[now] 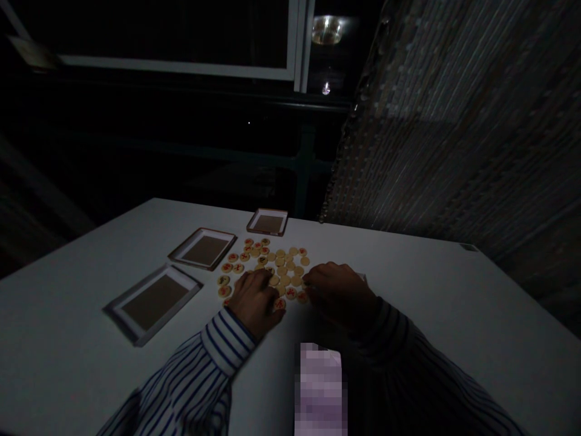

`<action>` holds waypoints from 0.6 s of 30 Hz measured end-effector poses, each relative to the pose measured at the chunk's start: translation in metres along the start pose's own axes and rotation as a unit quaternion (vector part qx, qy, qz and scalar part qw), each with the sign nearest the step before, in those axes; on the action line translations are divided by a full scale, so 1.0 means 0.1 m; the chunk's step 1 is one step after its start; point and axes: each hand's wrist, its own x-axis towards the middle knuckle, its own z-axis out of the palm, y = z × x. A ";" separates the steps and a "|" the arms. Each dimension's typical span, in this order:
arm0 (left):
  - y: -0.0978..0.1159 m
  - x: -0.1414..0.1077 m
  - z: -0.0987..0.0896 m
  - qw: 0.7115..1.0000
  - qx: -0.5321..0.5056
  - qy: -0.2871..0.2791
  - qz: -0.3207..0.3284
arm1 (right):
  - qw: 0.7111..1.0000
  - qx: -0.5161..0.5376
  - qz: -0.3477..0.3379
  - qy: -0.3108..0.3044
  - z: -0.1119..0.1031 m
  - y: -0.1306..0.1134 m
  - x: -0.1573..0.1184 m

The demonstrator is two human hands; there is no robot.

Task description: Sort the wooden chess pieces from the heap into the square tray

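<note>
Round wooden pieces (285, 271), some with red or black characters and others blank side up, lie spread in a loose cluster on the white table (408, 266). Over the cluster's near left edge rests my left hand (256, 301), fingers slightly bent and apart, with pieces beside and under its fingertips. My right hand (338, 292) is at the cluster's right edge with its fingers curled down. Its fingertips are in shadow, so I cannot make out what they hold, if anything.
Three shallow open boxes or lids stand left of and behind the pieces: a grey one (193, 280), a brown-rimmed one (176, 257) and a smaller one (252, 230). Part of a pale object shows behind my right hand. A bead curtain (436, 121) hangs behind the table at right.
</note>
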 end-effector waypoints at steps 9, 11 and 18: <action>0.03 0.03 -0.04 0.999 -0.031 0.016 -0.006 | 1.000 0.000 -0.003 0.020 0.01 0.03 -0.02; 0.02 0.03 -0.04 0.999 -0.040 0.021 -0.005 | 1.000 0.001 0.004 0.019 -0.01 0.03 -0.03; 0.05 0.06 -0.10 0.997 -0.069 0.045 -0.002 | 1.000 0.006 0.020 0.011 -0.08 0.06 -0.03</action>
